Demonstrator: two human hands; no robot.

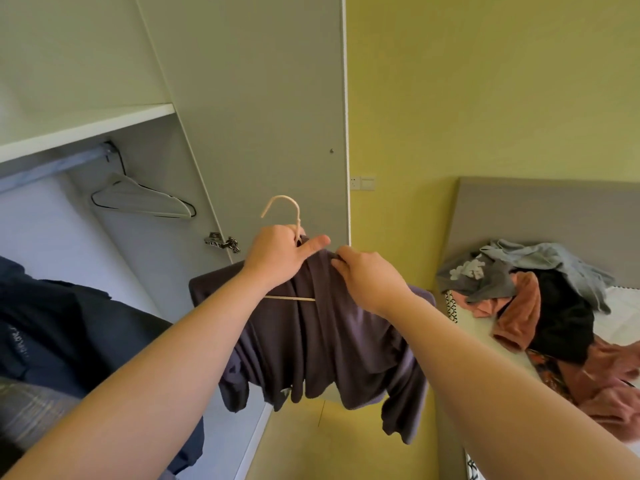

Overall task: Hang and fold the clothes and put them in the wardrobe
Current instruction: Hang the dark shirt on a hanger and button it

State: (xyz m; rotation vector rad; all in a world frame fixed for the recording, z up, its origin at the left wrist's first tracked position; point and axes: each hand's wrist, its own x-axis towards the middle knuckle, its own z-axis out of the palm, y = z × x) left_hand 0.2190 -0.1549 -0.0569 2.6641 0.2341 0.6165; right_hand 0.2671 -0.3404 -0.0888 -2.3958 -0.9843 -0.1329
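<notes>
Left hand [277, 261] grips the hanger [298, 220] neck, hook free above. Right hand [370, 282] fingers [341, 259] pinch the shirt [329, 341] collar. The wardrobe rail [69, 162] lies up-left, nearer the left hand.

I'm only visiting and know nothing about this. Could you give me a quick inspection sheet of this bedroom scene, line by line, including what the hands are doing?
Surface: bed at right, its light sheet partly covered by clothes.
Job's things: purple garment draped on a cream hanger, held up in front of the open wardrobe door. Inside the wardrobe are a rail, an empty grey hanger and dark clothes at lower left.
Clutter: pile of clothes in grey, pink and black on the bed.
Hands: left hand grips the hanger below its hook; right hand pinches the garment's collar.
Cables: nothing seen.
Surroundings: yellow wall, wall switch, grey headboard.
</notes>
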